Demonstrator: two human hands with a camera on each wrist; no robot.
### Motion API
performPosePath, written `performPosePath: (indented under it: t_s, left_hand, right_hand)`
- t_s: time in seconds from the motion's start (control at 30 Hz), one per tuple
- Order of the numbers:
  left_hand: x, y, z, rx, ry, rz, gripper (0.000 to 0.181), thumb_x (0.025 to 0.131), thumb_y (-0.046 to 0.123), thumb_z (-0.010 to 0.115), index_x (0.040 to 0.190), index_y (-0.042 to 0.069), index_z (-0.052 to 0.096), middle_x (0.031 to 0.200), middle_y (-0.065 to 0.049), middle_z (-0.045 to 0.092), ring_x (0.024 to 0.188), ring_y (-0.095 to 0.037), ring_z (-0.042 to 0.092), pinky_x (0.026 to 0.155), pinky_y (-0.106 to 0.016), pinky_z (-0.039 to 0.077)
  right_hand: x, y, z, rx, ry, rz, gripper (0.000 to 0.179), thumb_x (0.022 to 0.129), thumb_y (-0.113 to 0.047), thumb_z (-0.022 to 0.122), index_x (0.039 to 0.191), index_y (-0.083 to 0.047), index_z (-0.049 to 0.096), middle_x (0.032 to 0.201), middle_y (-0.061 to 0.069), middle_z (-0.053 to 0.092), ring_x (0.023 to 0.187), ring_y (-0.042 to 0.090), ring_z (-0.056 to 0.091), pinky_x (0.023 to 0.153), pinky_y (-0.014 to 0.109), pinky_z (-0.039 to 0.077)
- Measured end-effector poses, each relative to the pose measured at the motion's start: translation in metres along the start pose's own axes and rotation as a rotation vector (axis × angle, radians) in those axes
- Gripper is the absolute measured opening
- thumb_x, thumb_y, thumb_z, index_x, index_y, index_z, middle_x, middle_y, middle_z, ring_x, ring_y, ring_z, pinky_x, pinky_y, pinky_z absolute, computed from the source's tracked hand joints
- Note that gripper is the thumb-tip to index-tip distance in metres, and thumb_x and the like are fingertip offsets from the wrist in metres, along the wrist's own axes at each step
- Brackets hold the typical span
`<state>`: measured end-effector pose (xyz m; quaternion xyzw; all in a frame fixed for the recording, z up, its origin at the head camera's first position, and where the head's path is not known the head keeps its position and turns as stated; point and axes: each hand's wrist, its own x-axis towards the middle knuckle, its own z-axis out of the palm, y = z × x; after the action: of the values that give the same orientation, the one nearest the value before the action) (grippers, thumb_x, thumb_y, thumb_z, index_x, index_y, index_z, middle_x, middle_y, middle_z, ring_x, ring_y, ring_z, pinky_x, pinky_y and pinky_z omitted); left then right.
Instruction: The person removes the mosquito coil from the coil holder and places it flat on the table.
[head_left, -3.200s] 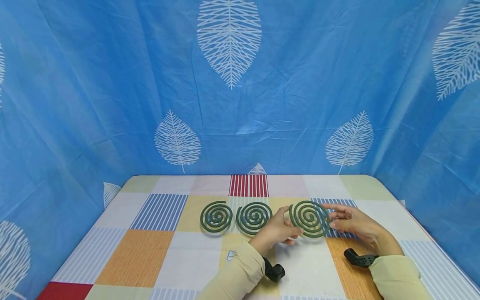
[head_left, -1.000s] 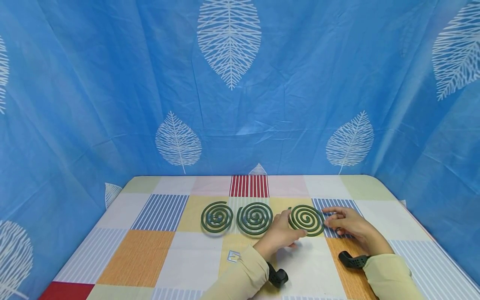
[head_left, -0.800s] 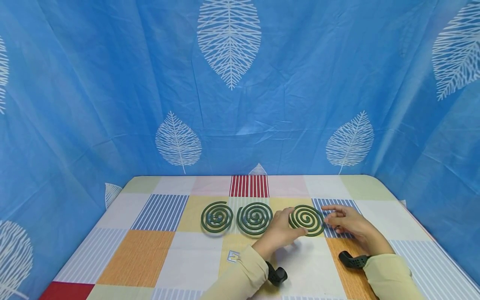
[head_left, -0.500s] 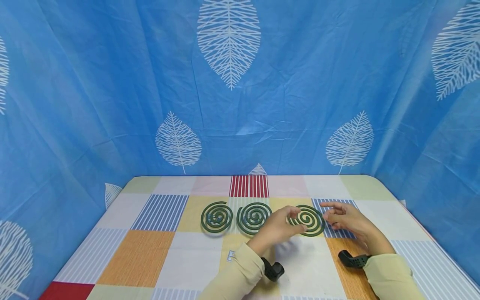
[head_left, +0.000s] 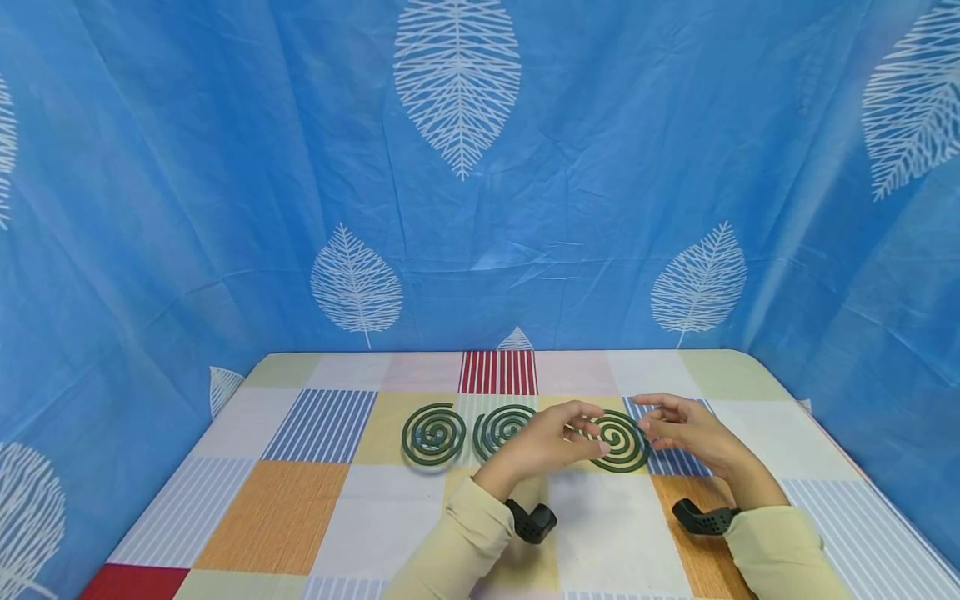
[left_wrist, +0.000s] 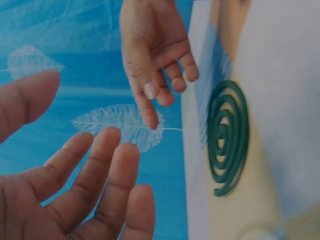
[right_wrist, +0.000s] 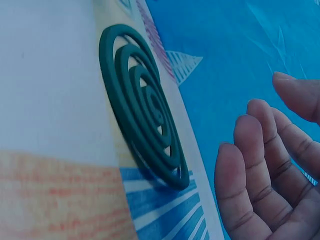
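Note:
Three green mosquito coils lie in a row on the table in the head view. The right-hand mosquito coil (head_left: 617, 442) lies between my two hands, its left edge partly hidden by my left hand. My left hand (head_left: 551, 437) hovers with loosely bent fingers and holds nothing; it also covers part of the middle mosquito coil (head_left: 491, 429). On the far side, my right hand (head_left: 693, 433) is raised by the coil's right edge, fingers relaxed and apart from it. Both wrist views show a gap between the fingers and the right-hand coil (right_wrist: 122, 95). The left mosquito coil (head_left: 433, 433) lies uncovered.
A patchwork-patterned cloth (head_left: 285, 508) covers the table. Blue curtain (head_left: 465, 267) with white leaf prints surrounds the table at the back and both sides. Each wrist wears a black camera mount, such as the left one (head_left: 534, 523).
The right-hand coil, first held tilted between both hands, now lies flat on the table. My left hand has let go and drawn back up and left; my right hand has lifted slightly.

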<state>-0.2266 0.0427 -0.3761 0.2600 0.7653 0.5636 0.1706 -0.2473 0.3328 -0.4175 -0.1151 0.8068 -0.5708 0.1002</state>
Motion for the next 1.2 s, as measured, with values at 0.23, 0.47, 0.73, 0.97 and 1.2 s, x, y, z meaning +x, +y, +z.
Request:
performPosePath:
  t_s: [0.23,0.47,0.73,0.97,1.2]
  left_hand:
    - [-0.007,0.010,-0.016,0.036,-0.029,0.059,0.049,0.101,0.016,0.077,0.148,0.007,0.063,0.125,-0.008,0.073,0.106,-0.008,0.067,0.091,-0.026,0.054]
    - [-0.014,0.016,-0.040,0.097,-0.050,0.160,0.052,0.104,0.016,0.073,0.153,0.004,0.058,0.132,-0.013,0.070,0.113,-0.012,0.068,0.100,-0.026,0.052]
    - [-0.022,0.010,-0.055,0.107,-0.022,0.204,0.050,0.106,0.013,0.069,0.154,0.002,0.056,0.133,-0.018,0.071,0.113,-0.017,0.070,0.102,-0.027,0.052]
    - [-0.028,-0.001,-0.061,0.113,0.047,0.225,0.047,0.107,0.013,0.069,0.152,0.002,0.059,0.130,-0.018,0.073,0.109,-0.016,0.071,0.099,-0.026,0.054]
    - [-0.034,-0.019,-0.072,0.119,0.100,0.242,0.043,0.108,0.012,0.068,0.149,0.001,0.060,0.128,-0.020,0.072,0.108,-0.019,0.071,0.093,-0.028,0.056]
  right_hand:
    - [0.001,-0.008,0.007,-0.042,0.018,-0.053,0.056,0.108,-0.008,0.066,0.152,0.019,0.043,0.114,0.018,0.070,0.098,0.018,0.072,0.082,0.033,0.062]
    - [0.002,-0.016,0.014,-0.068,0.040,-0.133,0.050,0.108,-0.006,0.064,0.149,0.018,0.048,0.109,0.013,0.072,0.095,0.017,0.072,0.081,0.032,0.062]
    - [0.002,-0.023,0.025,-0.065,0.064,-0.248,0.042,0.106,0.000,0.066,0.142,0.019,0.054,0.107,-0.003,0.074,0.098,0.009,0.073,0.085,0.022,0.058]
    - [0.005,-0.026,0.040,-0.070,0.097,-0.351,0.035,0.100,0.007,0.070,0.135,0.009,0.065,0.110,-0.015,0.073,0.102,0.002,0.069,0.084,0.021,0.059]
    - [0.010,-0.023,0.053,-0.025,0.118,-0.442,0.043,0.099,0.010,0.070,0.131,-0.019,0.073,0.111,-0.016,0.073,0.099,0.003,0.070,0.084,0.019,0.058]
